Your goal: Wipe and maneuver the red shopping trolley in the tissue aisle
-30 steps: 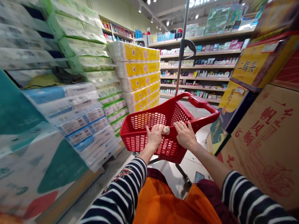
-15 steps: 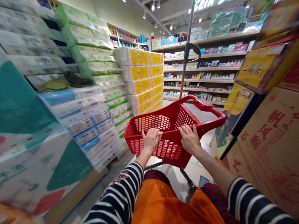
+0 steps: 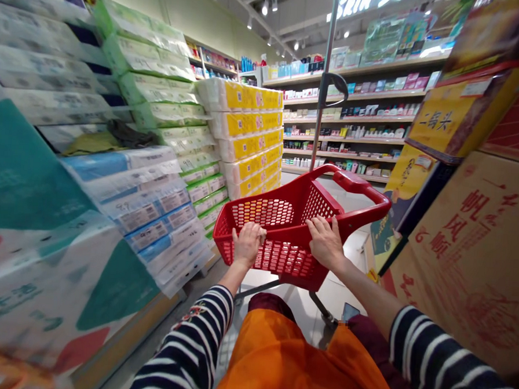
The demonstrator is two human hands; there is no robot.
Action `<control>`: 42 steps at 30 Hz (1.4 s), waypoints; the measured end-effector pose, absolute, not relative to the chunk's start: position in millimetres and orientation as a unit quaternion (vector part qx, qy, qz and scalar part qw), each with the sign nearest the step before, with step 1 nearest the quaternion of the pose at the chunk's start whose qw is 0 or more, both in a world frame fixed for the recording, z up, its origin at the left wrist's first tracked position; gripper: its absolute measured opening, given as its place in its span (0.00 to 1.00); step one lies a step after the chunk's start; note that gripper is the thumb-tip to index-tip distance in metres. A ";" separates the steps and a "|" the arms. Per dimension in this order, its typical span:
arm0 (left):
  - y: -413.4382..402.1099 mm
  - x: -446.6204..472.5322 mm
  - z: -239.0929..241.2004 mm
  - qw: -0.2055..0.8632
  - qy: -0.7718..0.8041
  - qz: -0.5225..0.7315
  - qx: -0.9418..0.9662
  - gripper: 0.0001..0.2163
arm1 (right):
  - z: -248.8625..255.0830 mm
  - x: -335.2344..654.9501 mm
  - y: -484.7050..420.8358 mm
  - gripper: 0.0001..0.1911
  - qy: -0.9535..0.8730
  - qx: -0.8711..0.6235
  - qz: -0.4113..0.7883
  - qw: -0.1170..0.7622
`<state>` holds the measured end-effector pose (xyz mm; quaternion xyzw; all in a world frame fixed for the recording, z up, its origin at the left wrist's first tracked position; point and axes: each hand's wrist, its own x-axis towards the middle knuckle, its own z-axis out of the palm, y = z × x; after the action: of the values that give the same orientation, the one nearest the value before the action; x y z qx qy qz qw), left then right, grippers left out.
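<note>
Left hand [image 3: 246,245] holds a small pale wad [image 3: 263,235], right hand [image 3: 325,242] drapes, grip unclear, over a red perforated plastic shopping cart [image 3: 285,236].
An uneven push might swing it into the stacked yellow-and-white wrapped packs [image 3: 254,145] beyond. The cart sits directly ahead, near rim beneath both hands.

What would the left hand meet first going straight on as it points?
Probably the red basket's far perforated wall, across from the near rim the left hand rests on. If higher, the yellow packs could come first; depth is unclear.
</note>
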<state>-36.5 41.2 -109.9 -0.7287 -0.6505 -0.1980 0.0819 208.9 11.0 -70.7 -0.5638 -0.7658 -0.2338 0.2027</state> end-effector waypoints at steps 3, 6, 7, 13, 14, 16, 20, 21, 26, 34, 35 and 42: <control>39.4 -27.3 -107.7 0.078 -0.631 -0.195 -0.746 0.19 | -70.8 212.4 11.1 0.26 -0.770 -0.557 -0.242 0.194; 37.2 -55.9 -111.8 0.080 -0.660 -0.204 -0.719 0.19 | -70.5 212.8 9.7 0.26 -0.773 -0.554 -0.241 0.194; 36.7 -69.9 -113.9 0.082 -0.686 -0.213 -0.691 0.19 | -70.4 212.0 9.1 0.26 -0.772 -0.555 -0.240 0.197; 36.9 -101.1 -118.6 0.078 -0.736 -0.219 -0.635 0.20 | -69.6 204.3 6.2 0.25 -0.766 -0.562 -0.225 0.216; 37.0 -91.9 -117.8 0.082 -0.728 -0.220 -0.644 0.20 | -69.5 203.6 6.0 0.25 -0.766 -0.564 -0.223 0.215; 36.5 -66.0 -115.4 0.087 -0.702 -0.217 -0.673 0.20 | -69.3 203.2 5.6 0.26 -0.766 -0.565 -0.221 0.212; 33.9 -21.6 -111.2 0.088 -0.641 -0.209 -0.734 0.20 | -69.5 204.9 4.9 0.26 -0.766 -0.565 -0.230 0.204; 33.3 -18.1 -111.5 0.089 -0.631 -0.212 -0.741 0.19 | -69.7 205.4 4.6 0.26 -0.765 -0.564 -0.234 0.202; 36.3 -42.6 -123.1 0.108 -0.643 -0.246 -0.717 0.19 | -74.2 205.6 4.0 0.26 -0.767 -0.562 -0.244 0.193; 34.2 -3.0 -120.4 0.133 -0.597 -0.298 -0.733 0.18 | -81.7 202.4 2.7 0.29 -0.767 -0.567 -0.242 0.178; 32.2 7.9 -117.5 0.131 -0.588 -0.294 -0.741 0.18 | -81.3 202.7 1.9 0.29 -0.767 -0.568 -0.242 0.177; 28.8 3.8 -118.1 0.118 -0.586 -0.281 -0.751 0.18 | -79.4 204.4 -1.6 0.28 -0.766 -0.570 -0.242 0.176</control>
<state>3.8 28.8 -118.1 -0.7508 -0.5859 -0.2814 0.1178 204.4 -1.6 -79.4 -0.5695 -0.7657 -0.2418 0.1760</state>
